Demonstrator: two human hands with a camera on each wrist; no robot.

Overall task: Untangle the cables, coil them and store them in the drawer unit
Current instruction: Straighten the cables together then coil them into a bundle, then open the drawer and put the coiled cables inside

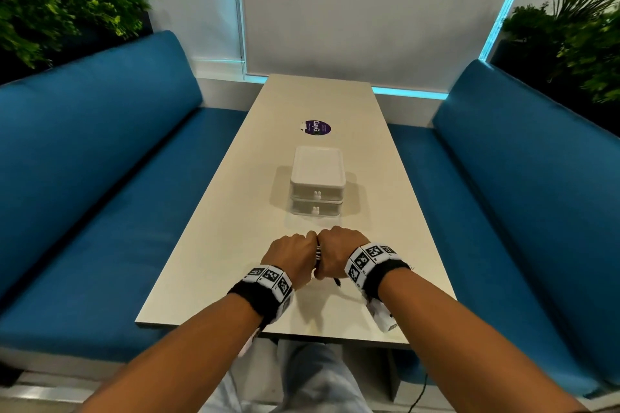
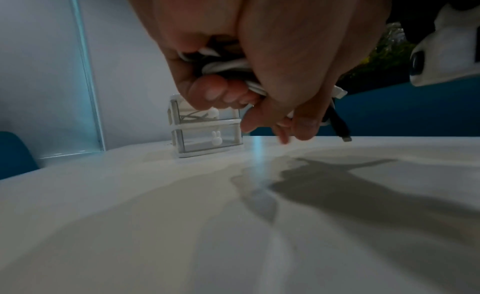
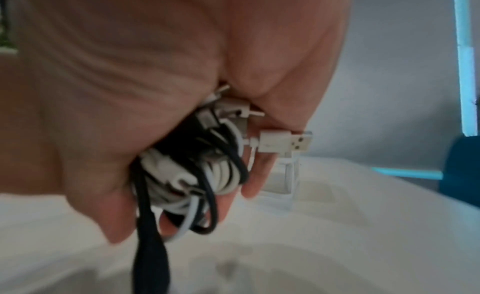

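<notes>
Both hands are pressed together above the near end of the table, gripping one tangled bundle of black and white cables. My left hand and right hand hide most of the bundle in the head view. A white USB plug sticks out past the right hand's fingers, and a black cable end hangs below the hands. The white two-drawer unit stands mid-table beyond the hands, both drawers pushed in, with bunny-shaped knobs. Its upper drawer seems to hold a cable.
The long pale table runs away from me between two blue benches. A round purple sticker lies beyond the drawer unit. Plants stand behind both benches.
</notes>
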